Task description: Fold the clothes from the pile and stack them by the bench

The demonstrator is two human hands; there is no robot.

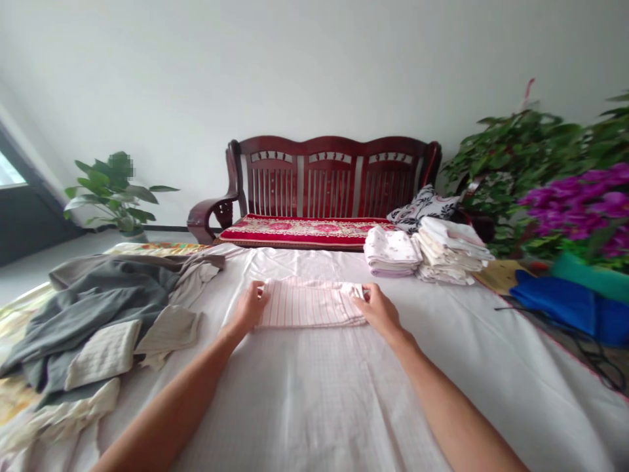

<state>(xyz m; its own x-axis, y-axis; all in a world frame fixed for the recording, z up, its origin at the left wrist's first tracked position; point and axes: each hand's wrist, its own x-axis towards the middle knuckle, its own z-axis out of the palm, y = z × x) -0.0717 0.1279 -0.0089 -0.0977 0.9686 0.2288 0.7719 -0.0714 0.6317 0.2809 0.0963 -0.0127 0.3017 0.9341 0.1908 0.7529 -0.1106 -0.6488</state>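
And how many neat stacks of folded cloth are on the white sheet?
2, side by side beyond the right hand: a spotted stack, and a taller cream-and-white stack to its right. The striped cloth between that hand and the left hand isn't counted.

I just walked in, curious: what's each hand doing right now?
Left hand: closed, holding the left end of the folded, rectangular pink-and-white striped cloth.
Right hand: closed, holding the cloth's right end.

Light: bright, soft, diffuse; pale opening [10,172] at 9 o'clock | shadows: faint, soft-edged | glare: slight sheen, wooden bench [324,145], 12 o'clock | blur: purple flowers [580,203] smeared, 3 o'clock | edges: wide-angle stretch | mosaic patch: plant [140,193], toward 10 o'clock
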